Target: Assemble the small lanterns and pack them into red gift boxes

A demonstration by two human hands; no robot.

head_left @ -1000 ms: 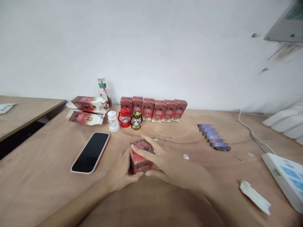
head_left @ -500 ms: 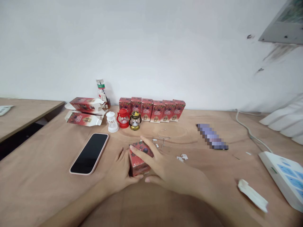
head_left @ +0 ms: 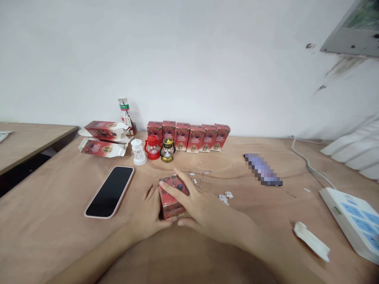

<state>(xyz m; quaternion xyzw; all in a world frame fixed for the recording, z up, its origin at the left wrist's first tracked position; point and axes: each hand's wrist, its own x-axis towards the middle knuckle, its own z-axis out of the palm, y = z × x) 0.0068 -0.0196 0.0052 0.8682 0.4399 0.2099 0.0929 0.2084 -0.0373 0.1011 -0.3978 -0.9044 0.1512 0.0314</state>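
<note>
A small red printed cardboard box (head_left: 172, 205) stands on the table between my hands, its top shut. My left hand (head_left: 149, 217) grips its left side, thumb across the lower front. My right hand (head_left: 210, 215) holds it from the right, with fingers over the top and the thumb low near the front. Just beyond stand three miniature lanterns: a white one (head_left: 139, 153), a red one (head_left: 153, 153) and a black-and-gold one (head_left: 167, 154). Thin bent wire pieces (head_left: 203, 182) and small white tabs (head_left: 224, 198) lie to the box's far right.
Several matching red boxes (head_left: 194, 139) line up near the wall. Two opened cartons (head_left: 102, 148) lie at the left, by a bottle (head_left: 126, 114). One phone (head_left: 110, 193) is left, another, pixelated phone (head_left: 262, 169) right. A power strip (head_left: 352, 221) and crumpled white paper (head_left: 312, 240) sit far right.
The view has shifted slightly, so everything appears a little further left. Both hands keep the same hold on the red box.
</note>
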